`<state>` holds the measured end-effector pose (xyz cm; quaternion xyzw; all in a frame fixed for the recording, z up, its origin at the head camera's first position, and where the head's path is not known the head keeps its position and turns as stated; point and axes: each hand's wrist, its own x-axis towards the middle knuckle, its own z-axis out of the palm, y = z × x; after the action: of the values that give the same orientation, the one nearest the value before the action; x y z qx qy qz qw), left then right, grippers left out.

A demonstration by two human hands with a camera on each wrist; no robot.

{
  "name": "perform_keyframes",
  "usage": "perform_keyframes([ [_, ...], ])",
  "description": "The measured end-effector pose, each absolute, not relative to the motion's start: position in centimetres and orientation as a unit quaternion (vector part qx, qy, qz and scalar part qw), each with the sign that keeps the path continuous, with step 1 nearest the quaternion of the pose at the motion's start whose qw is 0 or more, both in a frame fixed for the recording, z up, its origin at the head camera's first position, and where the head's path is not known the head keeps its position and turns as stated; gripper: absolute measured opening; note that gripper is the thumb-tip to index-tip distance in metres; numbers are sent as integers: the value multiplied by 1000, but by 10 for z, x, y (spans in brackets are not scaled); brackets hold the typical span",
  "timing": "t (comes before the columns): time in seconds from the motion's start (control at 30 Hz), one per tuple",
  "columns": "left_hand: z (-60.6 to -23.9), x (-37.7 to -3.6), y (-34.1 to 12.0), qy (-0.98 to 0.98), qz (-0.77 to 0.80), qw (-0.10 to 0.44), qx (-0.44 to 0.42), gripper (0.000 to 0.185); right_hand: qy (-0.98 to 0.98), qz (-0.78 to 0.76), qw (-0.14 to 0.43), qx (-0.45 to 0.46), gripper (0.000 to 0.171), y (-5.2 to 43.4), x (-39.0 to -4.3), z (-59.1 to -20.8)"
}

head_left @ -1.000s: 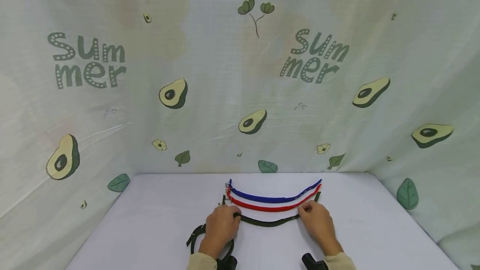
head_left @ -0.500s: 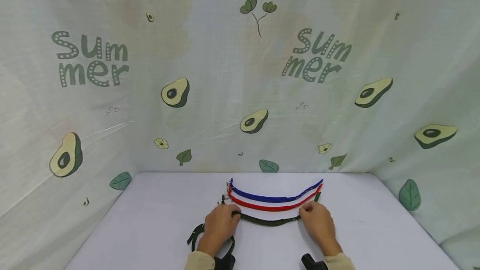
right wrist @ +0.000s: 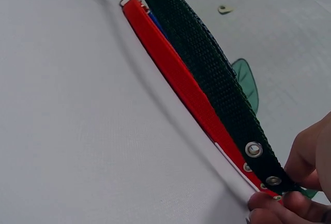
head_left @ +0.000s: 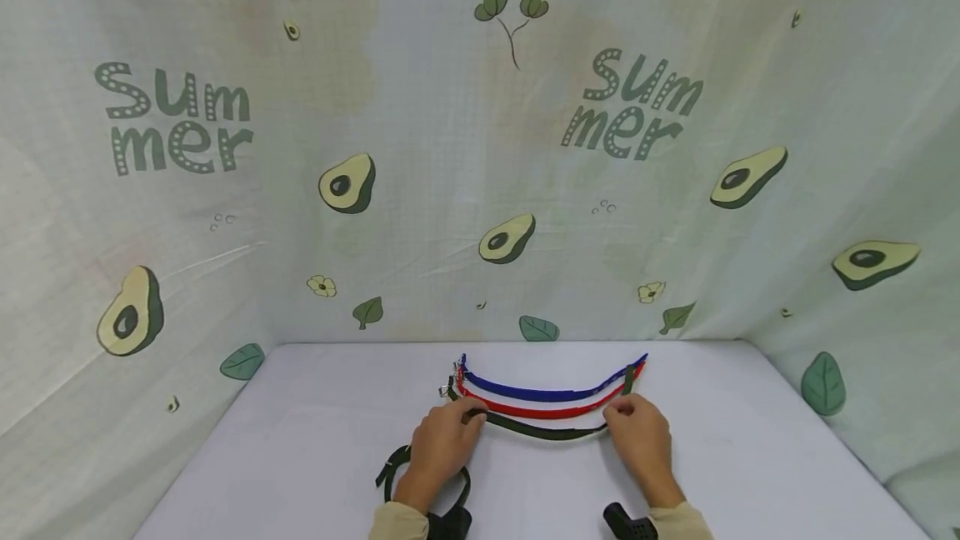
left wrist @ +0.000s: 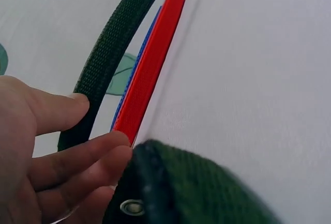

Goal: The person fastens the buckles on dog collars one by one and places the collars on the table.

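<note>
A dark green webbing collar (head_left: 546,432) with metal eyelets hangs in a shallow curve between my hands in the head view. My left hand (head_left: 442,442) pinches it near the buckle end; the thumb lies on the webbing (left wrist: 114,43) in the left wrist view. My right hand (head_left: 641,444) pinches the eyelet end between thumb and fingers. Just beyond it lie a red collar (head_left: 547,413) and a blue collar (head_left: 536,395), curved alike and side by side. The green collar's right tip overlaps the red one's end in the head view.
Another dark strap (head_left: 393,465) lies looped on the white table (head_left: 285,440) under my left wrist. Green webbing with an eyelet (left wrist: 132,207) fills the bottom of the left wrist view. A printed cloth (head_left: 420,273) hangs behind the table.
Both hands have moved slightly forward with the green collar, bringing it closer to the red collar. Its right tip now overlaps the red and blue ends. The looped strap stays put.
</note>
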<state>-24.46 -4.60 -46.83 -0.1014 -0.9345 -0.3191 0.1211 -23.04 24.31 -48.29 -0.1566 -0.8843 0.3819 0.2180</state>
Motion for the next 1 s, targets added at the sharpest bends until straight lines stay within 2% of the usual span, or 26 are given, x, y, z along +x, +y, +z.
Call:
perform_keyframes([
  [0.17,-469,-244,-43,-916,-379,101,-90,13,-866,402,246,-166,7,240,-232,-484],
  [0.53,-467,-247,-38,-855,-511,63,-66,9,-838,456,254,-157,9,232,-232,-478],
  [0.63,-465,-246,-37,-858,-505,84,-55,8,-832,467,256,-155,9,229,-233,-479],
  [0.87,-463,-245,-36,-870,-460,176,-17,5,-824,477,275,-132,17,223,-235,-484],
  [0.93,-463,-245,-35,-867,-461,189,-10,9,-822,481,278,-126,23,222,-235,-484],
  [1.0,-462,-245,-35,-859,-470,203,-11,21,-822,482,280,-117,32,222,-235,-484],
])
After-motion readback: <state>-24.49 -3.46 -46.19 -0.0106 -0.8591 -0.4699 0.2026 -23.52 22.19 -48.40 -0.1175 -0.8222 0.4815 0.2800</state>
